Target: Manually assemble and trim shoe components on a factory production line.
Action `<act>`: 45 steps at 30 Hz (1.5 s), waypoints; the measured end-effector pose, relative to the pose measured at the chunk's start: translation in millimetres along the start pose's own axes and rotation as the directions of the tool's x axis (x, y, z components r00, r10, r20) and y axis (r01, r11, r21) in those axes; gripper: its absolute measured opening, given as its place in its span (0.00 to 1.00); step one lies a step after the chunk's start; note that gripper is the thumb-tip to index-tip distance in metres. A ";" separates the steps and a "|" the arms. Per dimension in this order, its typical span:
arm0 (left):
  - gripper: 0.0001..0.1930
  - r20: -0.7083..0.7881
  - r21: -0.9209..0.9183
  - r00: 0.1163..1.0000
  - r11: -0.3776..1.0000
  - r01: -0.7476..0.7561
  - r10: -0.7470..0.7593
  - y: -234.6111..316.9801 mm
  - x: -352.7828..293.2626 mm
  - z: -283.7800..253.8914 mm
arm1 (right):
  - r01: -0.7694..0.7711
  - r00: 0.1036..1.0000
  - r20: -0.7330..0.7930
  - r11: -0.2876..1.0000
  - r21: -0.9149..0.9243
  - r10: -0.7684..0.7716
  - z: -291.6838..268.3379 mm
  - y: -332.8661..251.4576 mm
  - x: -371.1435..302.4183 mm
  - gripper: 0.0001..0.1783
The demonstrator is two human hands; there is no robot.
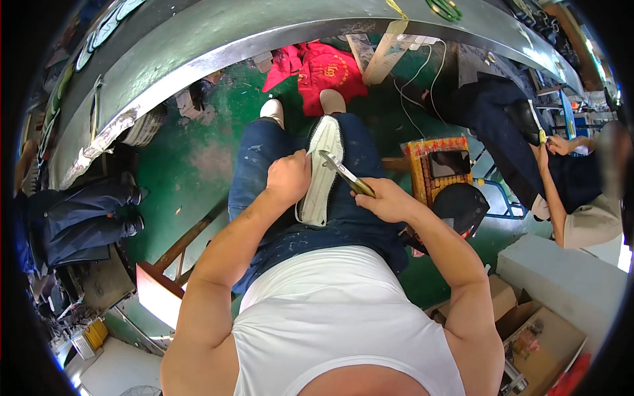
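Pale shoe piece (319, 191) mid-frame, left hand (289, 177) curled at its edge, can't tell if pinching, right hand (388, 200) wrapped round pliers (348, 175); probably best worked braced, tool tips square.

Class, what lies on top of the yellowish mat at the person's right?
A dark flat device lies on the mat, hiding the surface beneath. A black rounded item hides part of the mat's near edge.

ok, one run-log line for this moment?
left grip: closed at left edge of white shoe piece | right grip: closed on pliers | pliers: tip over white shoe piece
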State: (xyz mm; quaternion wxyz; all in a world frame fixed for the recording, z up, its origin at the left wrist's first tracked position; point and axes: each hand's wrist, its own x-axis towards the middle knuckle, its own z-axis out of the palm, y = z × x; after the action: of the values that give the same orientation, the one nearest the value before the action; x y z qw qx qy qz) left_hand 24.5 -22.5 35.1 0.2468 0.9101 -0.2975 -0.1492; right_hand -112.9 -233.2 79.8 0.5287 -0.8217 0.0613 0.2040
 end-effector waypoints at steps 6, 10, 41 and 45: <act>0.13 -0.182 -0.043 0.979 0.994 -0.100 0.090 2.5 -5.0 8.0 | -0.361 0.921 0.260 0.887 0.289 0.290 -5.3 -1.0 12.2 0.14; 0.11 -0.138 -0.081 0.990 0.995 -0.051 0.040 0.5 -4.3 8.0 | -0.487 0.852 0.356 0.829 0.274 0.383 -12.1 -19.4 19.7 0.14; 0.29 0.448 -0.892 0.882 -0.008 0.452 -0.143 -16.5 13.6 20.7 | -0.251 0.964 -0.037 0.943 0.219 0.265 48.3 -1.0 25.2 0.12; 0.28 0.469 -0.874 0.862 0.037 0.484 -0.193 -6.4 17.4 19.4 | -0.338 0.938 0.250 0.473 0.813 0.241 46.2 20.3 24.7 0.14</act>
State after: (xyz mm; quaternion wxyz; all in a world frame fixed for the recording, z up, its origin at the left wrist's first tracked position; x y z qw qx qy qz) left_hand 32.9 -35.7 13.3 0.7003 0.5405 0.0746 -0.4603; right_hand -109.4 -197.9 36.3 0.8196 -0.4273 0.2639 0.2757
